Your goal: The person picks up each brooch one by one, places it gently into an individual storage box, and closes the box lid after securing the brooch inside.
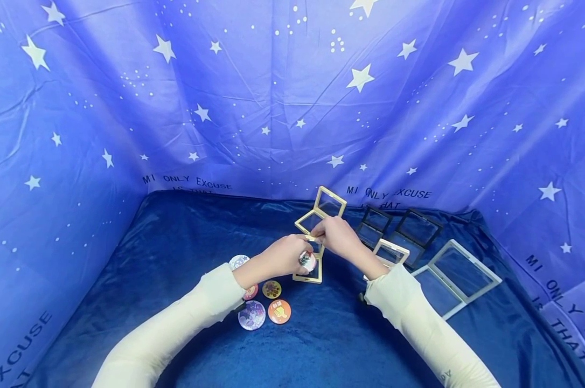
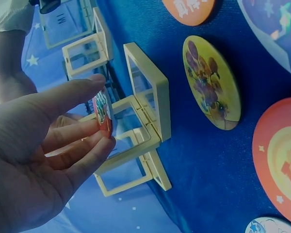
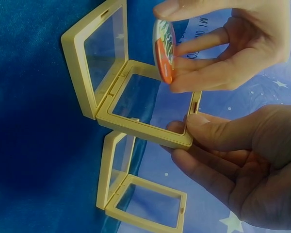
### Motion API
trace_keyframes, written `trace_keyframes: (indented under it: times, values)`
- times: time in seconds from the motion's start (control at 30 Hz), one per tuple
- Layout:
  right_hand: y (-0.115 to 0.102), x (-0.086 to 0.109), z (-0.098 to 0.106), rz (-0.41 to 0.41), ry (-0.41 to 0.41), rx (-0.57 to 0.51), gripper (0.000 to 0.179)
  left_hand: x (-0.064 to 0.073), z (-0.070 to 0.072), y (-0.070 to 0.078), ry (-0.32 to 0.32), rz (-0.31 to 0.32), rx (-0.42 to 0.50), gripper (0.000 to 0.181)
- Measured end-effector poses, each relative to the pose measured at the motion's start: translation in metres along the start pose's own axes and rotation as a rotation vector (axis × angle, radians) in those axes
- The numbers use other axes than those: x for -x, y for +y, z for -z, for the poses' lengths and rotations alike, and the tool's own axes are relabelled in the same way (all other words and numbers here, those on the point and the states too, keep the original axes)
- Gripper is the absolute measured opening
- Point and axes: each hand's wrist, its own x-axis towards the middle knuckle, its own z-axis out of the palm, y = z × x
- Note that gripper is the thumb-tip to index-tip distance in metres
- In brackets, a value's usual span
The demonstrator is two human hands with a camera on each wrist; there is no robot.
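Note:
My left hand [image 1: 285, 254] pinches a small round badge [image 2: 103, 112] between thumb and fingers. The badge stands on edge, with red, white and green showing on its face. My right hand [image 3: 245, 160] grips the front edge of a hinged pale-yellow display frame [image 3: 143, 130], thumb above and fingers beneath. That frame is unfolded, one clear-windowed half raised and the other lying across. In the right wrist view the badge [image 3: 165, 51] is just over the lying half, apparently not touching it. A second unfolded yellow frame [image 1: 332, 194] stands behind.
Several badges lie at the left on blue velvet, among them a yellow floral one [image 1: 271, 289], an orange one [image 1: 279, 311] and a purple one [image 1: 251, 316]. To the right stand black frames [image 1: 393, 235], a white frame [image 1: 393, 245] and a large grey frame [image 1: 476, 295]. Star-printed curtains surround the surface.

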Motion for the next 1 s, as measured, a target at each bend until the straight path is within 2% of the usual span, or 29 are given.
trace_keyframes:
  times: [0.4,0.73,1.0]
  values:
    - [0.000,-0.002,0.002,0.012,-0.004,0.001,0.015,-0.009,-0.011,0.003,-0.037,0.005,-0.068,0.035]
    - [0.001,-0.001,0.001,0.009,-0.007,-0.006,0.015,-0.010,-0.019,0.000,-0.012,-0.024,-0.169,0.037]
    - [0.001,-0.002,0.001,0.019,0.004,-0.011,0.018,-0.009,-0.022,0.001,-0.013,-0.038,-0.205,0.039]
